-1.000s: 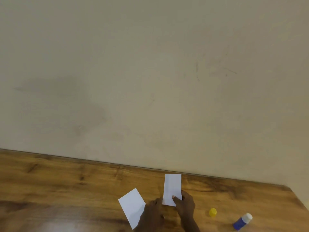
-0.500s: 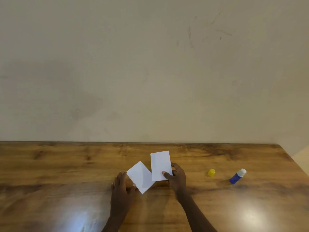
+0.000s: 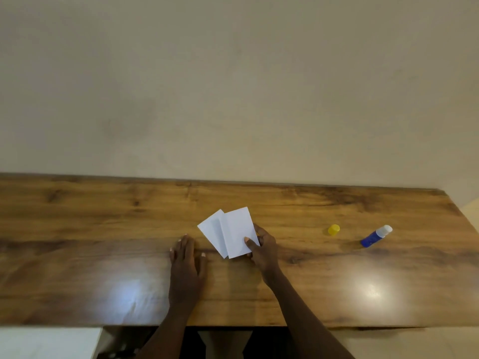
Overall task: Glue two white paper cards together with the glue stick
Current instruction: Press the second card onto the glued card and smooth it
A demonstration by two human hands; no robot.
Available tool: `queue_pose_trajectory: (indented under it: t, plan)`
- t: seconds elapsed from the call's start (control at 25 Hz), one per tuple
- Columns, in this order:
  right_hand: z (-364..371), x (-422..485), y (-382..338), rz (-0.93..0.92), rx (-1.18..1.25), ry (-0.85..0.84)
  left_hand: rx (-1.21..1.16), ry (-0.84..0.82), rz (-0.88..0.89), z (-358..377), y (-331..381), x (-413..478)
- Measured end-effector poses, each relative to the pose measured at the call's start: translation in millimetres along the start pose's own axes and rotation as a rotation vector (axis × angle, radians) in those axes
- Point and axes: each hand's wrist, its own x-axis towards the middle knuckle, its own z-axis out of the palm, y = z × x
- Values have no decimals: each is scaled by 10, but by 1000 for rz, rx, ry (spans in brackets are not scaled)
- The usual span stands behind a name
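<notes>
— What has your right hand got?

— My right hand [image 3: 261, 248] pinches the top card [image 3: 239, 233] at its lower right corner, thumb on the face, fingers behind. That grip is closed on the paper.

— And the left?

— My left hand [image 3: 187, 260] lies flat on the bench [image 3: 103, 229], palm down, fingers spread, holding nothing. It sits just left of the cards, not touching them.

— Where is the second card?

— The lower card [image 3: 210, 229] lies under the top one, tilted leftward, so only its left part shows. The two overlap; I cannot tell whether they are stuck.

— The glue?

— The glue stick [image 3: 375, 236] lies on its side well to the right on the bench, blue body, white tip pointing up and right, uncapped. Its yellow cap [image 3: 333, 229] stands apart from it, between the stick and my right hand.

— Behind all that?

— A plain wall [image 3: 233, 86] meets the bench's far edge.
</notes>
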Motion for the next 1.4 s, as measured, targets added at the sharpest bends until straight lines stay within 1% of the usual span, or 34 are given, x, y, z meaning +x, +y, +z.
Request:
queue_pose_trajectory:
  t: [0.28,0.52,0.72,1.4]
  plan:
    - [105,277,-81,-111,-141,-68,132,23,76,63,-22,18]
    - [293,393,-61,-178,-341,-117,188,-6,74,88,-56,35]
    - [310,373,-9,-140,-401,-140,199,2,87,91,-65,31]
    - [339,376,30,-129,-511,-146,216,-7,84,98,-80,36]
